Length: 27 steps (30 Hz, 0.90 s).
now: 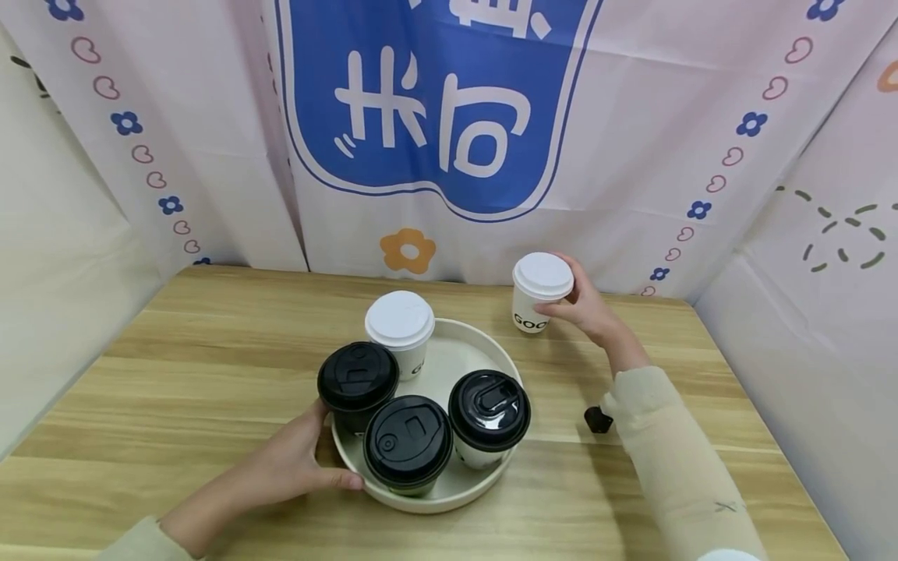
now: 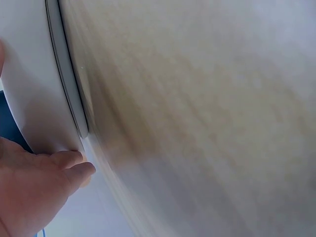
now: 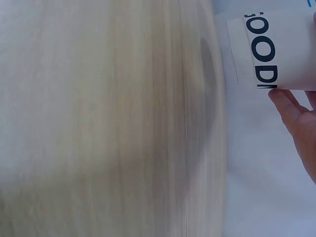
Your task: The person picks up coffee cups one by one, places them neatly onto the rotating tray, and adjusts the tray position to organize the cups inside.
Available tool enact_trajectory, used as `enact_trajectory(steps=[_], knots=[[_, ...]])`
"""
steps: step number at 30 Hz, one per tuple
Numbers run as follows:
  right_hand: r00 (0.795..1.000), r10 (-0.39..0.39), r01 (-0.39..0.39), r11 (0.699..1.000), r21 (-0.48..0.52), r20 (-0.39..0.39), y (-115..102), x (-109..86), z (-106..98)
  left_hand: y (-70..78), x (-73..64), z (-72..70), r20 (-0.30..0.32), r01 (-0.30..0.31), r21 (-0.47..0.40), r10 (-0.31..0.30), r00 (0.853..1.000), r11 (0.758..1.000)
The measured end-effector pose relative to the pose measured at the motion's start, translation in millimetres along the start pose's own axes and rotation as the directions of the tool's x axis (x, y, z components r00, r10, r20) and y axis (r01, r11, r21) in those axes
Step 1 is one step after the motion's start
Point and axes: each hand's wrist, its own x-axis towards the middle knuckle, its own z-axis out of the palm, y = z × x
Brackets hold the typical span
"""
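On the wooden table sits a round cream tray (image 1: 452, 499) holding three black-lidded paper cups and a white-lidded cup (image 1: 400, 319). One black-lidded cup (image 1: 358, 376) stands at the left rim, another (image 1: 408, 442) at the front, and a glossy-lidded one (image 1: 489, 411) at the right. My left hand (image 1: 291, 460) grips the tray's left side, thumb along the rim; its other fingertips are partly hidden beneath the left cup in the head view. At the back right, my right hand (image 1: 582, 308) holds an upright white paper cup (image 1: 529, 305) with a white lid and black lettering.
A white printed cloth (image 1: 337, 234) hangs along the table's back edge, with white side walls (image 1: 807, 343) left and right. A small black object (image 1: 599, 419) shows beside the right sleeve. Wooden tabletop (image 1: 175, 374) extends around the tray.
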Motion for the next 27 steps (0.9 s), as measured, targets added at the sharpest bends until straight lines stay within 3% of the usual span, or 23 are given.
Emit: enact_trajectory(steps=[13,27], knots=[[0.999,-0.016,0.018,0.998,-0.059,0.028,-9,-29.1,-19,-0.6,0.7,-0.4,-0.003,0.001,0.002,-0.001,1.0,1.0],[0.995,-0.064,0.068,0.996,-0.058,0.072,-11,-65.7,-29,0.5,1.6,-0.6,0.002,-0.005,-0.01,0.005,1.0,1.0]])
